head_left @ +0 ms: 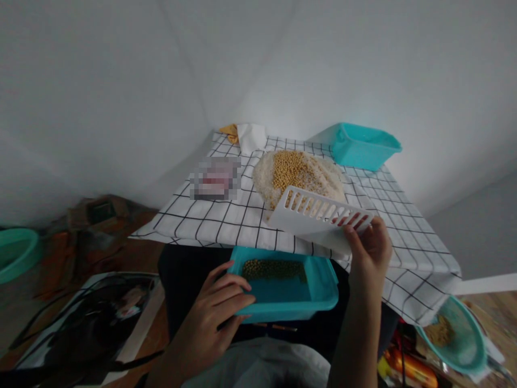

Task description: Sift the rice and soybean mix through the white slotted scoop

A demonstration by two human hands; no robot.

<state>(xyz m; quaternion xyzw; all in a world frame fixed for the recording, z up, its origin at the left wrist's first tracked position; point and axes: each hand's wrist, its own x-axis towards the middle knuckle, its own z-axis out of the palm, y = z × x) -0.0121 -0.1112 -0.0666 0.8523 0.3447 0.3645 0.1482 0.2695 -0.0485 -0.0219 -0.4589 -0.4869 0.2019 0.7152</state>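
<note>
My left hand grips the near left corner of a teal plastic tub held at the table's front edge; yellow beans lie along its far side. My right hand is closed on the right end of a white slotted scoop, held tilted above the tub. Just behind the scoop a heap of white rice mixed with yellow beans lies on the black-and-white checked tablecloth.
A second teal tub stands at the back right of the table. A white cloth and a yellow item lie at the back. A teal bowl with grains sits low right. Cables and clutter cover the floor at left.
</note>
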